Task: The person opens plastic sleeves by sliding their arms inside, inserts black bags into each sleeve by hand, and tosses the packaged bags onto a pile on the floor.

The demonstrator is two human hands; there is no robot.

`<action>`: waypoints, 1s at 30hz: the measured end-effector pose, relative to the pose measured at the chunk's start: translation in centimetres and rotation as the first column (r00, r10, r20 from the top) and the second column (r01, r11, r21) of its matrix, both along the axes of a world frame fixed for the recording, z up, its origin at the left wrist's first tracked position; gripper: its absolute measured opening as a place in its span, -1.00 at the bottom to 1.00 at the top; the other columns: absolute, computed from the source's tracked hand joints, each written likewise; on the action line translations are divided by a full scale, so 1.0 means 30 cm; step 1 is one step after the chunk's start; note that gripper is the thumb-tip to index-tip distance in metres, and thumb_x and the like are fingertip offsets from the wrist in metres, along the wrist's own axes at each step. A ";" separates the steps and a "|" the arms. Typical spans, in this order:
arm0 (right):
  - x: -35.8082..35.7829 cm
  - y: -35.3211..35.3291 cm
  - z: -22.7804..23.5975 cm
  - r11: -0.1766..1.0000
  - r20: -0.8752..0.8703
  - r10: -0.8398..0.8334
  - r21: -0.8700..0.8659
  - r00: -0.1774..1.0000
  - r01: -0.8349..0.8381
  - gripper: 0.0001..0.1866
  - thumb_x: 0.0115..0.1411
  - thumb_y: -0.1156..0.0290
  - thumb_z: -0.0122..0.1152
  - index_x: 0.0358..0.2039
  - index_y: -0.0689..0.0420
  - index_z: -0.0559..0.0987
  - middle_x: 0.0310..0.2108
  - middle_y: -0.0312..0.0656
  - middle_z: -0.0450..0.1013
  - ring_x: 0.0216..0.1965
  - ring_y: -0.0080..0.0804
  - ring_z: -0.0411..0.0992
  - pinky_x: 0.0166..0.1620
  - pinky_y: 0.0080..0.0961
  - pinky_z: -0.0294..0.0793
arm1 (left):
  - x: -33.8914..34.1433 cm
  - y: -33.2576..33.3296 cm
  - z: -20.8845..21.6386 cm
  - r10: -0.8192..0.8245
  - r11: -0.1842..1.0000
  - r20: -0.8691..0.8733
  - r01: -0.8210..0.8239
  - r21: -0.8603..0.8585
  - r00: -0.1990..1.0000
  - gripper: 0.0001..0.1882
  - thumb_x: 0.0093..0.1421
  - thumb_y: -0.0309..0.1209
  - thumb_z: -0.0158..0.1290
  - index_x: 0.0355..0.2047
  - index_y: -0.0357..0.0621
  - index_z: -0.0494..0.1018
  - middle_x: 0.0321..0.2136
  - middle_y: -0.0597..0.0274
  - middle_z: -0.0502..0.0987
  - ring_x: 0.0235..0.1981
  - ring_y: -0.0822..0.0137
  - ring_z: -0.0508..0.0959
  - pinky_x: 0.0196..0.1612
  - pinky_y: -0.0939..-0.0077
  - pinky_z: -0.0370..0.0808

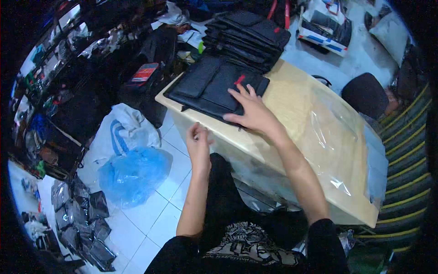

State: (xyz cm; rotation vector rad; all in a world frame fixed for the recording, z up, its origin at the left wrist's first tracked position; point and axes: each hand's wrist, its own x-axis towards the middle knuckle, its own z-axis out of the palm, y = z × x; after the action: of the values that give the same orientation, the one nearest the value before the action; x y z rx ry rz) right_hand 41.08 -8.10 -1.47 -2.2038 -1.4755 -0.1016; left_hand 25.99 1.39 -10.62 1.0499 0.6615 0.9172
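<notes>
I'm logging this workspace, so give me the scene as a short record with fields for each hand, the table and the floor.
Left hand: fingers curled, beside the table's near edge; any held item cannot be made out
Right hand: fingers spread on the black bag
Bag: lying flat, red tag near the right fingertips
Table: cream top; stacked black bags behind the bag, clear plastic to the right
Floor, left: white sack, blue plastic, dark packets

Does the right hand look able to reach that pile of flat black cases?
Probably yes: the right hand rests on a flat black case with a red tag, close beside the pile, and nothing visible blocks the way.
</notes>
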 end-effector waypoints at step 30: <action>-0.282 -0.310 -0.095 0.991 -0.766 0.084 0.130 0.637 0.026 -0.23 -0.23 0.21 0.50 -0.04 0.36 0.41 -0.11 0.01 0.47 -0.09 -0.21 0.45 0.05 -0.39 0.36 | -0.405 0.089 -0.234 -0.208 0.912 0.239 0.276 -0.303 0.948 -0.31 -0.08 -0.59 0.21 0.08 -0.31 0.18 -0.05 0.01 0.41 -0.06 0.05 0.47 -0.01 0.13 0.47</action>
State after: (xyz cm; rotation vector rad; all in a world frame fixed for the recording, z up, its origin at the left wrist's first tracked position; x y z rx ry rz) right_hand 32.61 -17.39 -4.31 -1.7385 -0.9543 0.6730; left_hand 13.84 4.06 -17.63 0.7047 0.4807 0.6538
